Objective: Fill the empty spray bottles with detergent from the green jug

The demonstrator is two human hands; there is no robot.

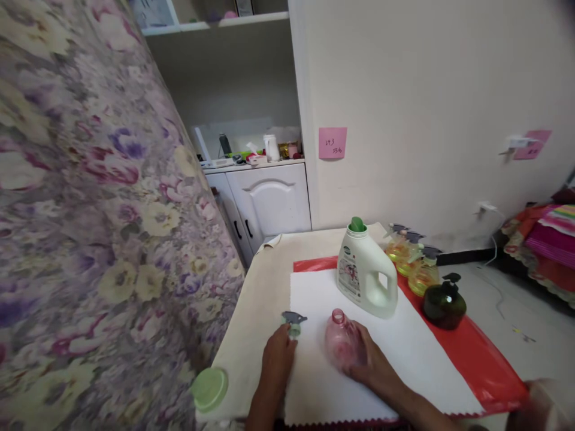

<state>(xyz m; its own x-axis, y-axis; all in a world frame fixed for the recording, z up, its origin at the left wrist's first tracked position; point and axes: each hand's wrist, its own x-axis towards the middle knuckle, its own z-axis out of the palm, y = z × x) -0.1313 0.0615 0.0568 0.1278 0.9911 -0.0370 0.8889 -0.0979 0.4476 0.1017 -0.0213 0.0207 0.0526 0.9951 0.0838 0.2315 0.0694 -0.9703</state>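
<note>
My right hand (375,365) grips a pink translucent bottle (342,341) with an open neck, standing on a white cloth (404,359). My left hand (278,354) rests at the cloth's left edge, its fingertips touching a grey and green spray trigger head (293,322) that lies on the cloth. Just behind the pink bottle stands a white jug with a handle and a green cap (367,269).
A red sheet (480,359) lies under the cloth on a beige table (260,299). Yellow spray bottles (415,260) and a dark green pump bottle (444,305) stand at the right. A green lid (209,389) sits at the table's front left corner. A floral curtain (90,209) hangs at left.
</note>
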